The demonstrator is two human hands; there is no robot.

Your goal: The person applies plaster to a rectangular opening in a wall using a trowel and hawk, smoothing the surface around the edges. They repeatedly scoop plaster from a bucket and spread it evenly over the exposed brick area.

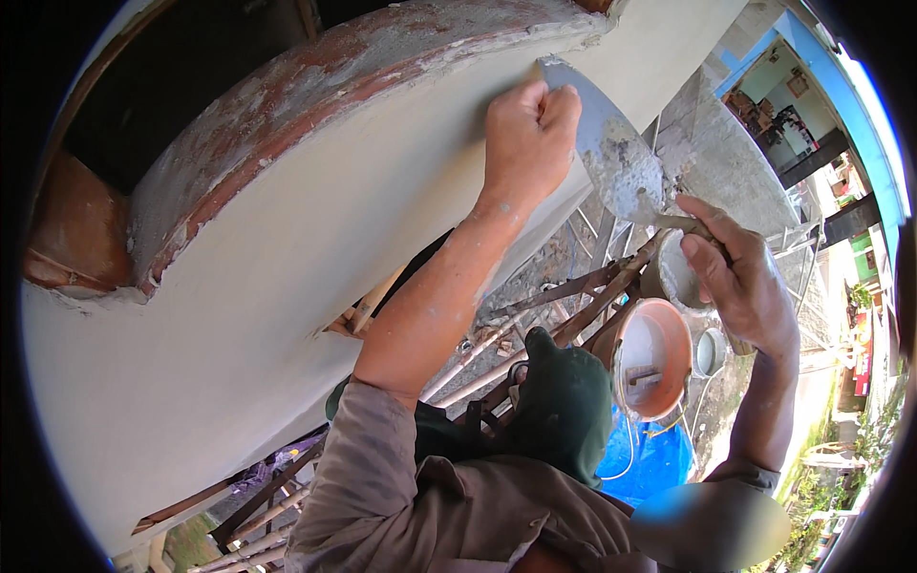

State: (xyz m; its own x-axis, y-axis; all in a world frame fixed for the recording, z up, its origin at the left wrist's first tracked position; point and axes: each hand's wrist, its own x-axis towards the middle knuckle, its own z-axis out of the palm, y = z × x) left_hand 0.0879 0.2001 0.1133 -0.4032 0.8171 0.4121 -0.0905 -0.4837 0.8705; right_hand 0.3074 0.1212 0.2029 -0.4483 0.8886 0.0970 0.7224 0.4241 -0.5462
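Left hand (528,129) fisted against plastered wall (287,277), contents hidden, right hand (740,277) fingers gripping trowel (611,153) handle, orange bucket (654,358) below partly obscured.

No packages, labels, signs or screens can be made out with any certainty. Small framed rectangles (797,86) hang on the pale wall inside the open-fronted room at the upper right, under the blue roof edge; they are too small to tell whether they are signs or pictures.
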